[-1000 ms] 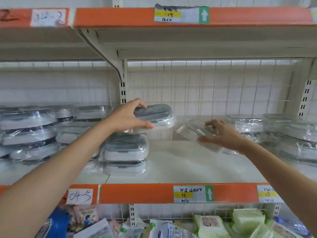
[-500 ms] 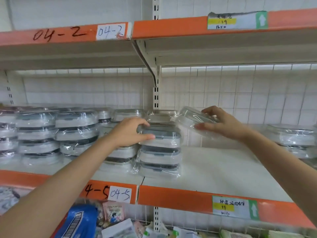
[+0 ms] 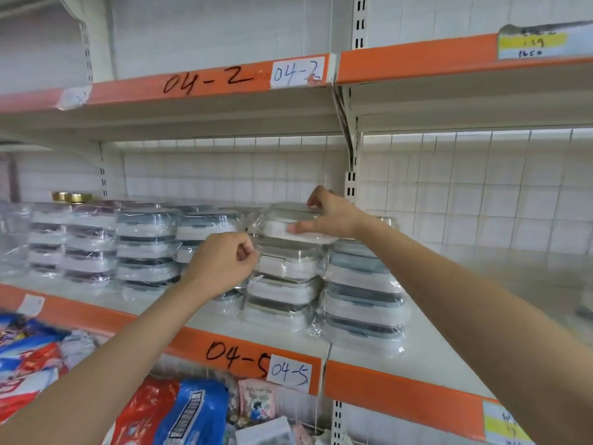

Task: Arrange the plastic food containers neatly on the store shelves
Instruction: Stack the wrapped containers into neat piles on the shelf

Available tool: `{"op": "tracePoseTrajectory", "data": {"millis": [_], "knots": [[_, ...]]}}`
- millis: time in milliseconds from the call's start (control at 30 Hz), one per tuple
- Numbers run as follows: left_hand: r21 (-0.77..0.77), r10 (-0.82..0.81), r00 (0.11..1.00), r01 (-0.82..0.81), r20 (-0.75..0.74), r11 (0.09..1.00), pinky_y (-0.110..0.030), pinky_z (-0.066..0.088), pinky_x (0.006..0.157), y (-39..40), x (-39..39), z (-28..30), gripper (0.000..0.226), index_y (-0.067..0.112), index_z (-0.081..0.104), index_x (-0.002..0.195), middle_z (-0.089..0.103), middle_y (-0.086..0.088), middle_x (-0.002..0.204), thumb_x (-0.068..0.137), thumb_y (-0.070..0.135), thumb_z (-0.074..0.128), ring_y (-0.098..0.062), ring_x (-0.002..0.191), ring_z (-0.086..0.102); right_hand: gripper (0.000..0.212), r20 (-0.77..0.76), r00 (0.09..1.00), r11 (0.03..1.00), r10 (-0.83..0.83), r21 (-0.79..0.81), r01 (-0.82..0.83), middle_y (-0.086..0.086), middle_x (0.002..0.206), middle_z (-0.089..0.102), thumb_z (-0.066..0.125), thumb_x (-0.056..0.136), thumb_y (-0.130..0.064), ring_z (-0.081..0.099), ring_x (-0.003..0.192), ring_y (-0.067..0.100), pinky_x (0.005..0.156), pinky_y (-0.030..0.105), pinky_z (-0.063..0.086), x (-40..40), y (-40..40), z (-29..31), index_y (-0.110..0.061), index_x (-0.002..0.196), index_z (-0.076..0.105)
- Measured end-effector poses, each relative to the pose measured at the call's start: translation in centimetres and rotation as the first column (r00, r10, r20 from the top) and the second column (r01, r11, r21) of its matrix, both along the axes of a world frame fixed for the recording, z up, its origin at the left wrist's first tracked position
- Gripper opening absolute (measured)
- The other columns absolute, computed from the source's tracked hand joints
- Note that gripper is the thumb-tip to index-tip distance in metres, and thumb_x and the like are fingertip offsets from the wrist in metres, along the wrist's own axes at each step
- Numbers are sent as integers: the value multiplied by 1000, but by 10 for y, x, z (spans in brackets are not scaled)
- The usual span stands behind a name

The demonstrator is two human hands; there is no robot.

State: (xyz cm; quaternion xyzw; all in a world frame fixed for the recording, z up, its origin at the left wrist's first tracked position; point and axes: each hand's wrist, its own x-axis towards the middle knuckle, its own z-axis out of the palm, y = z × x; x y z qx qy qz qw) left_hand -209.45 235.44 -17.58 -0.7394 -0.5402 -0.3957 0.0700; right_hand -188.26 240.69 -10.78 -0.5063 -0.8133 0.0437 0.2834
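Wrapped food container (image 3: 290, 224) sits atop the middle stack (image 3: 282, 284), gripped by the right hand (image 3: 333, 215); beside that stack, the left hand (image 3: 221, 263) pinches its plastic wrap, fingers curled

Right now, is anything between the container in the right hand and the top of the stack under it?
Nothing visible. The right hand holds the container directly over the stack, already resting on or just above its top box. The left hand is at the stack's left side, fingers curled at the wrap, not under the container.

orange shelf edge (image 3: 407, 385), clear white containers (image 3: 285, 266)
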Motion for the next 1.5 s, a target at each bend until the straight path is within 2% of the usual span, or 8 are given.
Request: {"op": "tracePoseTrajectory", "data": {"millis": [200,333,500,667,767,967,1333,1500], "knots": [[-18,-39,999,39,-8,999,-22,46,61,-6,26,2,25,28,55,61,60,15,61,85,26,63,-2,62,58,79,299,954,1000,-23,-12,28,4,140,47,50,80,-70,42,128,27,109,52,30,-27,12,-12,-17,138,41],[-7,-78,996,78,-33,997,-23,47,62,-6,48,6,20,28,58,64,60,15,61,83,29,63,-2,61,57,64,222,975,997,-27,73,11,1,142,46,50,86,-61,40,130,23,108,45,31,-1,-4,-2,-22,136,46],[0,-159,981,160,-112,987,-22,44,62,-4,88,11,15,25,63,74,58,17,67,86,33,63,-2,65,57,51,223,974,990,-40,144,8,3,130,54,59,87,-42,51,114,18,88,24,36,55,-30,0,-15,130,52],[81,-265,952,279,-151,957,-16,41,67,-5,142,17,14,22,63,74,54,20,68,86,29,64,5,65,52,44,268,951,975,-153,198,101,3,124,57,64,87,-30,52,110,17,89,25,38,131,-58,-14,-13,127,53],[118,-313,928,340,-202,933,-24,44,74,-4,184,18,15,22,60,71,54,17,67,85,28,62,-5,67,55,44,277,926,961,-255,178,212,3,123,56,64,87,-27,52,109,17,90,25,39,182,-76,-28,-14,127,52],[146,-379,846,458,-375,877,-27,36,63,-7,293,2,12,22,61,82,60,3,86,84,32,54,-23,89,59,46,239,843,876,-483,159,456,6,128,50,65,85,-23,43,121,22,97,29,35,297,-127,-68,-13,128,52],[-49,-563,766,579,-310,814,-28,45,73,-15,374,-30,17,25,63,92,64,7,89,87,37,54,-18,89,61,76,291,593,653,-750,184,735,1,156,18,63,86,-18,19,141,24,111,42,30,410,-137,-75,-14,149,19],[-105,-571,769,567,-287,817,-26,43,70,-13,374,-31,16,25,63,95,64,10,85,87,37,55,-14,86,60,63,322,510,601,-798,354,717,-3,141,40,65,86,-30,33,128,20,100,35,29,419,-122,-85,-22,140,35]]}}
